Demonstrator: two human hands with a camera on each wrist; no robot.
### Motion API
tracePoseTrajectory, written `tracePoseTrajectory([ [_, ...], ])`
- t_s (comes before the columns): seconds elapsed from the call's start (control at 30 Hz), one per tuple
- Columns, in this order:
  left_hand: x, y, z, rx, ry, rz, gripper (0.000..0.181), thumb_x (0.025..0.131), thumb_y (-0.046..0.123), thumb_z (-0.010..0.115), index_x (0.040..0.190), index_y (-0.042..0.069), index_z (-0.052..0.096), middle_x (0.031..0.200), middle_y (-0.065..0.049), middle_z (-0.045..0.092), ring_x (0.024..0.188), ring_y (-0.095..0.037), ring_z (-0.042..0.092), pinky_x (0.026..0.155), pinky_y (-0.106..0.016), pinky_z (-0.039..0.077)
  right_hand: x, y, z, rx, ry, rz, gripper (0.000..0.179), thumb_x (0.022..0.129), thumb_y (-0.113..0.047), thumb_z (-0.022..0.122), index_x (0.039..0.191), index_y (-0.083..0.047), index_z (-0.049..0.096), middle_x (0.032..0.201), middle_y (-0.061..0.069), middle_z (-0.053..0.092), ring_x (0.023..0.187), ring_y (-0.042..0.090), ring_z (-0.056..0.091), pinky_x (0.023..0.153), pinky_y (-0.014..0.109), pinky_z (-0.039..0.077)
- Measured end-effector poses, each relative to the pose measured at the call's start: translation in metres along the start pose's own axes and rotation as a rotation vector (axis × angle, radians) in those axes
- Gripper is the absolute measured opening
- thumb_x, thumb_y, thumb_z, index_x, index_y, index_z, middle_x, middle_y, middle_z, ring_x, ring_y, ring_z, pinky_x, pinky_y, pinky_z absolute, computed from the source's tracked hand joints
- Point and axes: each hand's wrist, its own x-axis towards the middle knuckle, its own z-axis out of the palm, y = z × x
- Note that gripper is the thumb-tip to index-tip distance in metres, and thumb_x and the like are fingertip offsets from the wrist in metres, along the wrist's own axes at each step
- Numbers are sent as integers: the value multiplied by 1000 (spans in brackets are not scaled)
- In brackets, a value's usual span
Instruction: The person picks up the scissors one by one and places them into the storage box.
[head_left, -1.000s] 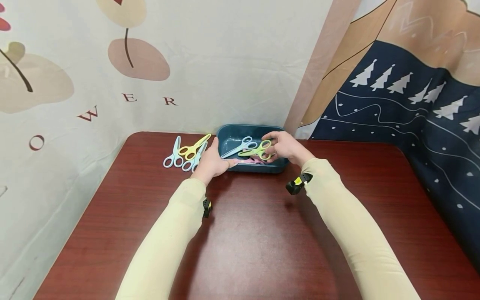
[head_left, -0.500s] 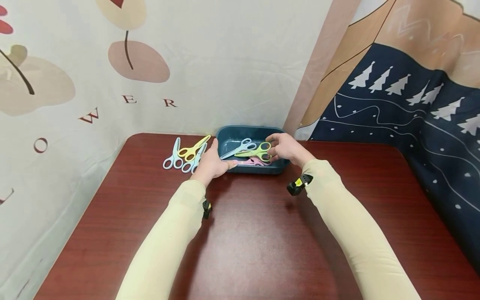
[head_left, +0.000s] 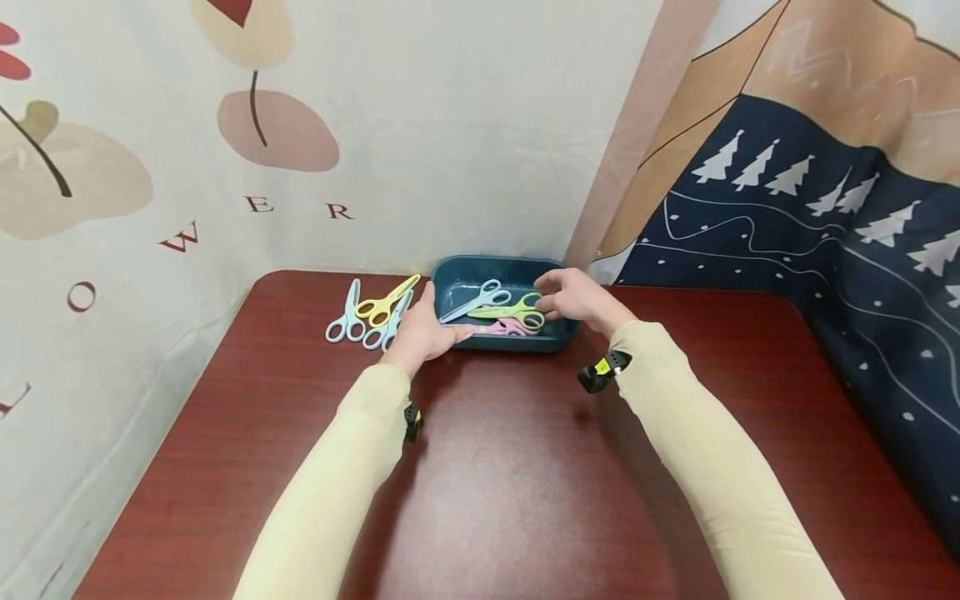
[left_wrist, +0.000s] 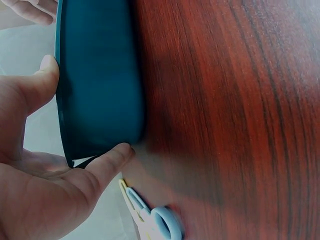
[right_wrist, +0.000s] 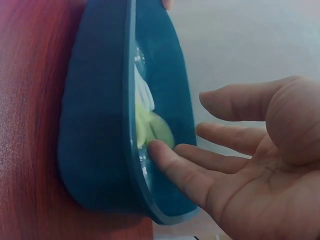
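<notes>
A dark teal plastic bin (head_left: 517,344) stands at the back of the table. My left hand (head_left: 420,329) grips its left end, thumb at the near rim and fingers along the side wall; the left wrist view shows a fingertip (left_wrist: 120,152) against the bin's corner. Inside lie light blue scissors (head_left: 465,308), green scissors (head_left: 491,313) and pink scissors (head_left: 510,327). Over the bin's right end is my right hand (head_left: 577,297), its fingers loosely spread. In the right wrist view its fingertips are right by the green handle (right_wrist: 160,131), not curled round it.
Left of the bin, yellow scissors (head_left: 393,298) and two light blue pairs, including the leftmost scissors (head_left: 350,312), lie on the red-brown table (head_left: 495,467). A printed cloth (head_left: 450,167) hangs directly behind the table's back edge; a dark blue cloth (head_left: 735,225) hangs at the right.
The green scissors have gone down into the bin, over the pink pair, and my right hand has let go of them and drawn slightly right. My left hand stays on the bin.
</notes>
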Motion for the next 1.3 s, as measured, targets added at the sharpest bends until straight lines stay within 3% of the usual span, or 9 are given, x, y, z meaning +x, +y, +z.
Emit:
tracePoseTrajectory([
  [0.3,1,-3,3,2,3,-29,113,90,40,79,167,9,2,169,-21,21,155,-41,24,124,-53,27,-10,8,-9,-11,42,-41,45,104,-10,57,148,1,51,152,26,46,124,45,63,110,51,48],
  [0.67,4,-6,4,0,11,-38,110,92,37,78,167,10,4,169,-21,24,154,-41,25,124,-53,28,-24,37,-6,-77,316,-169,36,101,-7,60,136,0,63,136,25,63,123,37,62,103,52,52],
  [0.97,6,-3,3,1,0,-41,108,92,33,78,167,10,4,168,-21,25,154,-40,26,123,-53,29,-33,56,-6,-50,467,-199,39,98,-7,65,136,3,61,135,24,61,122,40,62,106,53,51],
  [1.1,7,0,1,-14,5,-28,110,91,34,79,167,11,4,169,-20,23,155,-40,24,124,-53,28,-35,61,-5,-54,488,-180,50,97,-10,68,144,1,54,141,25,55,126,41,60,107,54,49],
  [1.3,5,0,1,-29,-1,-30,111,91,37,79,167,11,3,171,-19,19,156,-39,22,125,-53,26,-34,71,11,-13,445,-130,73,96,-21,73,158,-5,37,151,23,47,134,40,54,107,55,49],
])
